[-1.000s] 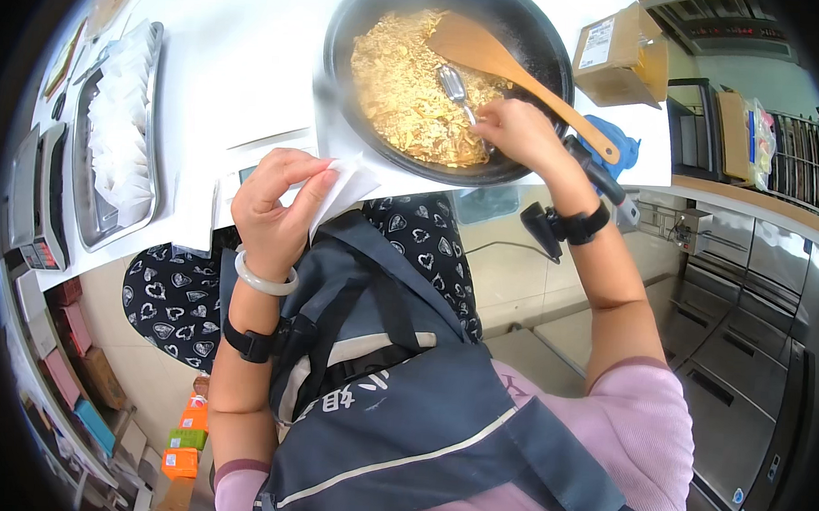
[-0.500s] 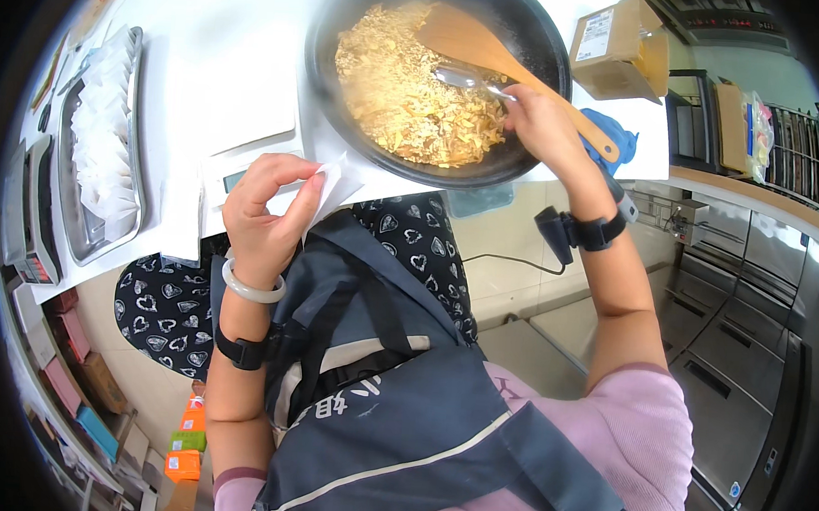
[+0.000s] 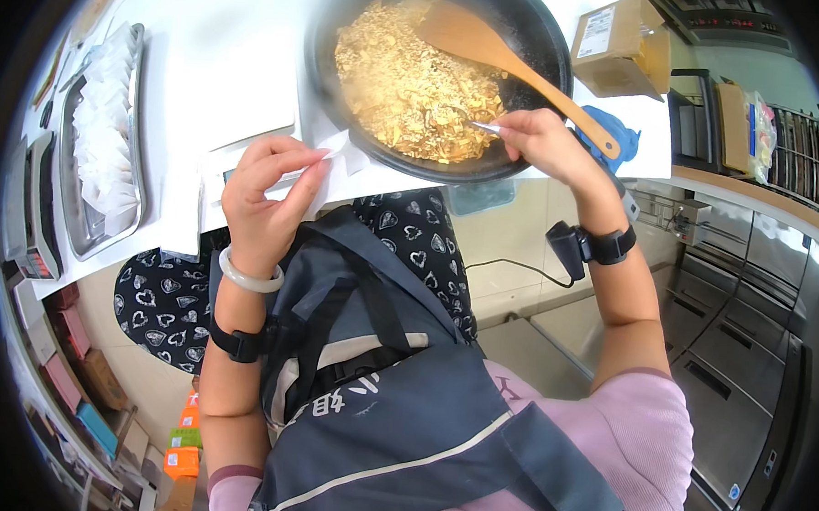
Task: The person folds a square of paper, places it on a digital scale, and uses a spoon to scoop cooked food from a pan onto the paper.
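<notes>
In my left hand (image 3: 270, 199), a small white bag (image 3: 338, 154) of thin material is pinched between thumb and fingers, just in front of the pan's near left side. My right hand (image 3: 550, 145) grips the handle of a metal spoon (image 3: 484, 127). Its bowl end is down in a heap of golden-yellow dried flakes (image 3: 408, 82) and cannot be made out. The flakes fill much of a wide dark pan (image 3: 551, 47), with haze above its left side. A wooden spatula (image 3: 478, 41) rests in the pan, its handle reaching over the right rim.
A metal tray (image 3: 139, 198) of several white bags (image 3: 104, 123) stands at the left, beside a dark-sided device (image 3: 39, 203). A cardboard box (image 3: 624, 50) and a blue crumpled thing (image 3: 623, 137) lie right of the pan. A clear bluish container (image 3: 481, 196) shows below the table edge.
My right hand has moved slightly down and right, and the spoon's bowl has gone from above the flakes down into them. My left hand with the white bag has shifted only slightly.
</notes>
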`<state>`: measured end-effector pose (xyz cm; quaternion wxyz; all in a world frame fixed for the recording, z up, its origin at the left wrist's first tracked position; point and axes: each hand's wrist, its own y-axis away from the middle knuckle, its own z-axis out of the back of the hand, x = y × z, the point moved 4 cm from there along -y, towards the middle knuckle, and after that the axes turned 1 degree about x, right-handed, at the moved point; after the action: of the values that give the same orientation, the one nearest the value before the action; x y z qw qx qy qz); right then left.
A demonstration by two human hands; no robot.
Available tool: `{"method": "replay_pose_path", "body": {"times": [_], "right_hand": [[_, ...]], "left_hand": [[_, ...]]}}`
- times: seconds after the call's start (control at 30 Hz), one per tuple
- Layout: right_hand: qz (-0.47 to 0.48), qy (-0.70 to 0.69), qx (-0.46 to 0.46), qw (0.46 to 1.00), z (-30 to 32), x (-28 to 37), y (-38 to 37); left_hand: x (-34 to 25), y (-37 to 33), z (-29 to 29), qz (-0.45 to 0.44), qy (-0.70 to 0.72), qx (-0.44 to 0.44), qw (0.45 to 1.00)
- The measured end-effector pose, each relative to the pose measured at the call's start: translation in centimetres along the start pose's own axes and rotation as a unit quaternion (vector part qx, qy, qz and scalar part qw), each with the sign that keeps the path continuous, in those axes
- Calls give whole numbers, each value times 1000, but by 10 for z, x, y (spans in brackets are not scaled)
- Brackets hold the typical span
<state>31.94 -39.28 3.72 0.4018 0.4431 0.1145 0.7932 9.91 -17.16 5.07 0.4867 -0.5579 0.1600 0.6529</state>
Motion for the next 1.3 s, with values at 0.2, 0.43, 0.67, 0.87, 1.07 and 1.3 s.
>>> {"method": "replay_pose_path", "body": {"times": [0.2, 0.43, 0.67, 0.87, 1.07, 1.3], "right_hand": [[-29, -230, 28, 972, 9, -17, -1], [-6, -301, 24, 953, 31, -5, 13], [32, -314, 42, 948, 48, 11, 24], [65, -230, 47, 970, 53, 21, 25], [47, -1, -8, 999, 58, 53, 31], [253, 328, -106, 904, 52, 114, 39]], "left_hand": [[-3, -18, -5, -1, -6, 18, 1000], [0, -45, -38, -53, -54, 16, 997], [1, -55, -68, -89, -35, -2, 995], [4, -53, -77, -56, 1, -8, 998], [5, -48, -89, -63, 10, 6, 998], [1, -47, -99, -47, 29, 6, 998]]}}
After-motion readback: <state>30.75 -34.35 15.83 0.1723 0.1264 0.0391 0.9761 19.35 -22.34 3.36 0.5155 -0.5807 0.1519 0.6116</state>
